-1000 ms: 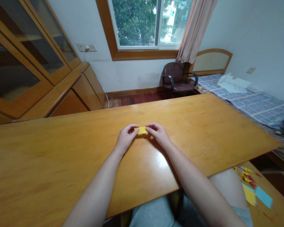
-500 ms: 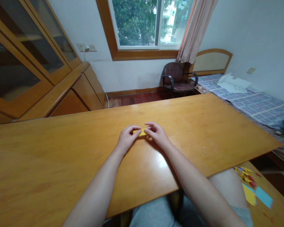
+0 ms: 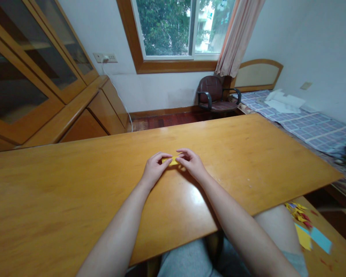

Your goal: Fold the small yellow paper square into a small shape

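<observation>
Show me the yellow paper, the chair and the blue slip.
paper (image 3: 173,162): head view, its visible yellow middle.
chair (image 3: 210,89): head view, its backrest.
blue slip (image 3: 321,240): head view, its middle.

The wooden table (image 3: 75,184) offers open, flat wood to the left, to the right and beyond the left hand (image 3: 154,169) and right hand (image 3: 192,164). The hands meet fingertip to fingertip over a small yellow paper (image 3: 173,162) at mid-table and leave no passage between them, while both forearms (image 3: 236,223) slant in from the near edge and bar a straight crossing there. Off the table, a glass-fronted cabinet (image 3: 31,88) bounds the left side, a dark armchair (image 3: 213,94) stands well beyond the far edge, a bed (image 3: 305,123) runs close along the right end, and a lower surface (image 3: 340,261) strewn with coloured paper scraps (image 3: 302,225) sits at the near right, below tabletop level.
</observation>
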The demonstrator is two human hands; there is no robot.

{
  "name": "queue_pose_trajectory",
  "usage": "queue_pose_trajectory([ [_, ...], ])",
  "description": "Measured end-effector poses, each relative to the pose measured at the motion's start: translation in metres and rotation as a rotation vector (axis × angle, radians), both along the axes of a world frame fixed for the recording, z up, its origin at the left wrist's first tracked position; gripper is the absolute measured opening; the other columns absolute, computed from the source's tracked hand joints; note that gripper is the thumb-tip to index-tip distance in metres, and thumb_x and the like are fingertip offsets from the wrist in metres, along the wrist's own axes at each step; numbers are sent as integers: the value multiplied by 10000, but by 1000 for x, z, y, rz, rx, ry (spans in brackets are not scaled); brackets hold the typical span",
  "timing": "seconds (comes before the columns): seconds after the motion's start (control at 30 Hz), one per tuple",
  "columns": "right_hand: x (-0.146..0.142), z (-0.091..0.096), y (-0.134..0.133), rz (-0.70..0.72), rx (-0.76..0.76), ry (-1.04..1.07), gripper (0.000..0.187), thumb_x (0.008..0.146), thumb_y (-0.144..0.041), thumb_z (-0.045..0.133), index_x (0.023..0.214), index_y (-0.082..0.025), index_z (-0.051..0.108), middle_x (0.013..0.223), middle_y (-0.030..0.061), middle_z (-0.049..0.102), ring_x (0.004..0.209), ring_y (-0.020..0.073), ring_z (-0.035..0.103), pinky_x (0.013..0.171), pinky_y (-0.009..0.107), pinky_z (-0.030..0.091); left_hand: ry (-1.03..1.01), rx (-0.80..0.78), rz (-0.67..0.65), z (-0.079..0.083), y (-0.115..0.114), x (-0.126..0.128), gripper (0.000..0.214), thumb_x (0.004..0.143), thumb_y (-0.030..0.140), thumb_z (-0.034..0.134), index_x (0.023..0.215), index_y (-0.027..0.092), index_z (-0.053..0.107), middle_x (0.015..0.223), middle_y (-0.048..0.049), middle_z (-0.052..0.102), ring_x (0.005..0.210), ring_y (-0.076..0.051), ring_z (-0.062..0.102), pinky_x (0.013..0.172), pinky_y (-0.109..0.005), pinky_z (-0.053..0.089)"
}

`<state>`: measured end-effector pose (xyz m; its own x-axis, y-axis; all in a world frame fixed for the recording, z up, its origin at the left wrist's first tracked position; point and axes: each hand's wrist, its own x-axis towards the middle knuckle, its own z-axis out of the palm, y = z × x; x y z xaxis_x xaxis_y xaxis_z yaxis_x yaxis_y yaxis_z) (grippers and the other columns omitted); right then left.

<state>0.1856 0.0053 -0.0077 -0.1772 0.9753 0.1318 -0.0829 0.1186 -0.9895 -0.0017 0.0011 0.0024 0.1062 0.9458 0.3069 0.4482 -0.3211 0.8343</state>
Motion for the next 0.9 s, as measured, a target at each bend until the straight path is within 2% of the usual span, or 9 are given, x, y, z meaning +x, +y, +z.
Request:
queue_pose_trajectory([
  [0.23, 0, 0, 0, -9, 10, -22, 304, 780, -334, 699, 1051, -204, 659, 816, 0, 660, 670, 106, 588, 652, 242, 456, -1, -11, 9, 0, 0, 0, 203, 819, 376, 660, 898, 206, 737, 849, -27, 724, 690, -151, 582, 660, -260, 437],
  [0.53, 1, 0, 2, -67, 35, -84, 218, 778, -332, 688, 936, -182, 704, 839, 27, 697, 750, 140, 618, 719, 267, 472, -11, -29, 36, 1, 1, 0, 256, 819, 413, 637, 893, 189, 737, 884, -40, 745, 802, -183, 648, 745, -278, 478],
  [0.7, 1, 1, 2, -85, 21, -81, 202, 786, -342, 671, 899, -176, 703, 782, 17, 681, 686, 132, 598, 658, 255, 468, -18, -23, 58, 1, 1, -2, 239, 821, 398, 643, 891, 189, 735, 868, -35, 740, 799, -181, 651, 751, -281, 480],
  [0.9, 0, 1, 1, -18, 4, -120, 265, 790, -366, 680, 966, -169, 707, 758, 10, 671, 604, 114, 576, 602, 249, 464, -13, -12, 40, 0, 0, -1, 223, 824, 388, 648, 888, 193, 736, 868, -32, 740, 796, -178, 650, 747, -278, 479],
])
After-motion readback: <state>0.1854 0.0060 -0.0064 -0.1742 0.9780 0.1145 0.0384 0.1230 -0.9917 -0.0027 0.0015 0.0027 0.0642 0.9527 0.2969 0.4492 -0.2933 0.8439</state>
